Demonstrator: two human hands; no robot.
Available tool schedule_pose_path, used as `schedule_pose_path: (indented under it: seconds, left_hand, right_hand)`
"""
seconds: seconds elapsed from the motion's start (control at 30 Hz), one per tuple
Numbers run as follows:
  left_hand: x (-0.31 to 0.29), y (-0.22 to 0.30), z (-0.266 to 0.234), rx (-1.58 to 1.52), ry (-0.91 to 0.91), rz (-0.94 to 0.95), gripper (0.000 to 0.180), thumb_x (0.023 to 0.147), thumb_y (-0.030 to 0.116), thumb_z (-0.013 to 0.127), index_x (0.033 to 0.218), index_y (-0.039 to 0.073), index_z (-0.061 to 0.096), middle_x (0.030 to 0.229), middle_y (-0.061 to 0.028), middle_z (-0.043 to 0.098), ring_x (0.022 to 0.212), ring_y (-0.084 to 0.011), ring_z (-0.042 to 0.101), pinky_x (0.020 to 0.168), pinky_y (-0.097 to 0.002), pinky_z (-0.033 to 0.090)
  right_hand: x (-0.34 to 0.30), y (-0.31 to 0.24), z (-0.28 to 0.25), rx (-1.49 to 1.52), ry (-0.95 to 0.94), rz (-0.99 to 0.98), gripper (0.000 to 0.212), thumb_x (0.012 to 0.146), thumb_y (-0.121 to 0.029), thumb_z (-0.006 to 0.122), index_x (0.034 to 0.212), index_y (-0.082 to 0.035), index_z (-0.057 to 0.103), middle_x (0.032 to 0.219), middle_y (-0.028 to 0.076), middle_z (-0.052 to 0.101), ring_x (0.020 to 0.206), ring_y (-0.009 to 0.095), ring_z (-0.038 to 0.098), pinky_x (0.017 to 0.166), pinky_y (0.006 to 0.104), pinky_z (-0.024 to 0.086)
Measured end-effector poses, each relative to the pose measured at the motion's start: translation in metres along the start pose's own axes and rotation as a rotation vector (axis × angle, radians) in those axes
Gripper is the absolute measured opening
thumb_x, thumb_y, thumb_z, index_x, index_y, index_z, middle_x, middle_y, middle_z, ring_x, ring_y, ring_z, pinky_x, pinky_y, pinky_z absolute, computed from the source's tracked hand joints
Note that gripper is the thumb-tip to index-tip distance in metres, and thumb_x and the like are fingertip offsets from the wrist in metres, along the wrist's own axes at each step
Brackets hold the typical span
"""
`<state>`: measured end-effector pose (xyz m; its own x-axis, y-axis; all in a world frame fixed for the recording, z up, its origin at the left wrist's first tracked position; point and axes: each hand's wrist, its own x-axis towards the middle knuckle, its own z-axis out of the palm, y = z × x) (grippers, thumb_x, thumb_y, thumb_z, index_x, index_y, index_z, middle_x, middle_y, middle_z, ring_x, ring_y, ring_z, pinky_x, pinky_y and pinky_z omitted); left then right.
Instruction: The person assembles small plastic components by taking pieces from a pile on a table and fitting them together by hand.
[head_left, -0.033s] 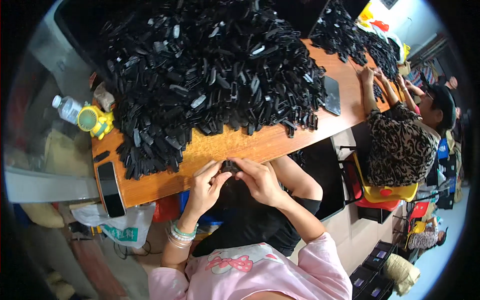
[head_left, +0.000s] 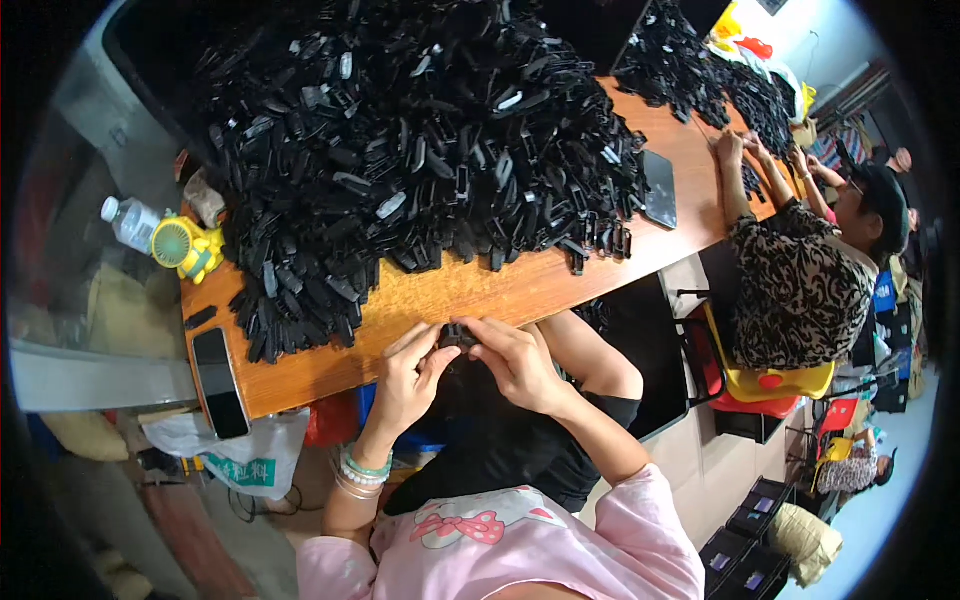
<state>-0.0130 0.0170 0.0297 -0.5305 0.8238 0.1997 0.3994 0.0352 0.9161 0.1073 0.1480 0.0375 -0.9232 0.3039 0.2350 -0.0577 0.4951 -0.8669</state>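
Where the two hands meet: I log one small black piece [head_left: 456,337], at the near edge of the wooden table [head_left: 450,290]; the fingers cover much of it, and I cannot tell whether it touches the wood.
Left hand [head_left: 408,368]: closed on the piece's left side, thumb and fingers pinching; bracelets [head_left: 366,470] at the wrist.
Right hand [head_left: 524,364]: gripping the same piece from the right, fingertips close to those of the left.
Large pile [head_left: 410,150]: black plastic parts, heaped just beyond the hands and filling most of the tabletop I can see; a strip of bare wood lies between.
Near left corner: a phone [head_left: 220,385] with a dark screen, and a single black part [head_left: 201,318] just beyond it.
Far left: a yellow fan [head_left: 185,245] beside a clear bottle [head_left: 130,222].
Right of the pile: a dark flat device [head_left: 659,190], lying close against the parts.
Farther right: a second pile [head_left: 670,75] and a co-worker [head_left: 805,290] in a patterned top, seated on a yellow chair [head_left: 790,382].
Near right, on the floor: black crates [head_left: 745,560] beside a tan sack [head_left: 808,540].
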Motion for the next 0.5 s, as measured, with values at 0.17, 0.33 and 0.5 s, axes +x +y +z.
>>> schedule_pose_path:
  seconds: [0.17,0.33,0.5]
  left_hand:
    - [0.004,0.013,-0.003,0.132,0.001,0.145,0.019,0.082,0.004,0.062,0.094,-0.011,0.056,0.072,-0.0169,0.050,0.060,-0.0289,0.053,0.054,-0.0353,0.042]
    - [0.006,0.016,0.005,0.029,0.003,0.045,0.021,0.084,0.005,0.061,0.096,-0.011,0.057,0.074,-0.0140,0.053,0.060,-0.0224,0.057,0.050,-0.0318,0.043]
    - [0.002,0.009,0.011,-0.190,0.137,-0.084,0.023,0.085,0.005,0.060,0.101,-0.011,0.060,0.083,-0.0094,0.058,0.056,-0.0110,0.055,0.049,-0.0218,0.044]
  right_hand:
    - [-0.006,0.004,0.002,-0.242,0.037,-0.127,0.046,0.078,0.007,0.053,0.123,0.006,0.045,0.086,0.021,0.052,0.078,0.036,0.054,0.070,0.0386,0.045]
    - [-0.004,0.005,0.001,-0.306,0.095,-0.191,0.054,0.067,0.007,0.056,0.120,0.005,0.046,0.085,0.017,0.051,0.076,0.035,0.054,0.067,0.0390,0.046]
    - [-0.004,-0.002,0.012,-0.187,0.235,-0.097,0.045,0.074,-0.004,0.064,0.117,-0.002,0.052,0.099,0.017,0.054,0.086,0.033,0.058,0.072,0.0368,0.048]
